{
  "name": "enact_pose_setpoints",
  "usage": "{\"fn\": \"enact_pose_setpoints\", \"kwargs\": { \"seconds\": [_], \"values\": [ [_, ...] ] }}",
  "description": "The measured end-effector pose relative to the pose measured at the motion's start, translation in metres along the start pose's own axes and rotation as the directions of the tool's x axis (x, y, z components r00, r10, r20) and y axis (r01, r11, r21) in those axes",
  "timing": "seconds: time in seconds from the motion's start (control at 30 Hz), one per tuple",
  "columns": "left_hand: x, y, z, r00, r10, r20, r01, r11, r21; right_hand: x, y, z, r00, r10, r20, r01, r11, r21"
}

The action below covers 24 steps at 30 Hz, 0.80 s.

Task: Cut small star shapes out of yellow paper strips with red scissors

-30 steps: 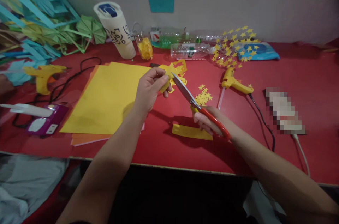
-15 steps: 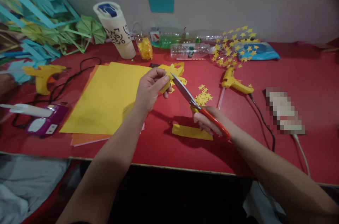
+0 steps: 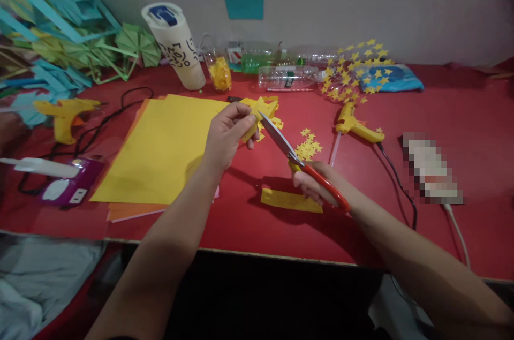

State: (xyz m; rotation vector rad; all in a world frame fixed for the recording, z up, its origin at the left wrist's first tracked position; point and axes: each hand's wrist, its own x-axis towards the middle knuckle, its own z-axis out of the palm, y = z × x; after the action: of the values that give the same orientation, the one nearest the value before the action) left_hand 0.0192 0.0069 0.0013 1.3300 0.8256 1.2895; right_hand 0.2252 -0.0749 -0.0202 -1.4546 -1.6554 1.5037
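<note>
My left hand [image 3: 228, 134] pinches a small piece of yellow paper [image 3: 257, 111] above the red table. In my right hand [image 3: 315, 184] are red-handled scissors [image 3: 286, 144], their blades closed or nearly so, with the tips at the edge of the yellow piece. Beneath my right hand lies a yellow paper strip [image 3: 283, 199]. A small heap of yellow stars [image 3: 308, 148] sits just beyond it. Yellow scraps [image 3: 275, 123] are behind the held piece. Left of my left hand, yellow sheets [image 3: 160, 150] lie on orange ones.
A yellow glue gun [image 3: 357, 128] and a phone [image 3: 433, 168] lie at right, another glue gun [image 3: 66, 115] and a purple power block [image 3: 74, 184] at left. At the back stand a white tumbler [image 3: 176, 45], bottles [image 3: 287, 77] and a star-covered piece [image 3: 345, 80]. Someone's hand shows at far left.
The yellow piece and the scissor tips have shifted very slightly. My hands are otherwise in nearly the same place.
</note>
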Motion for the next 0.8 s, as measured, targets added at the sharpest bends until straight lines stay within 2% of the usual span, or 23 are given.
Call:
{"fn": "enact_pose_setpoints", "kwargs": {
  "seconds": [0.8],
  "values": [
    [0.0000, -0.0016, -0.0005, 1.000, -0.010, 0.005, 0.010, 1.000, -0.002, 0.0000, -0.0031, 0.0002, 1.000, 0.024, -0.019, -0.024, 1.000, -0.001]
  ]
}}
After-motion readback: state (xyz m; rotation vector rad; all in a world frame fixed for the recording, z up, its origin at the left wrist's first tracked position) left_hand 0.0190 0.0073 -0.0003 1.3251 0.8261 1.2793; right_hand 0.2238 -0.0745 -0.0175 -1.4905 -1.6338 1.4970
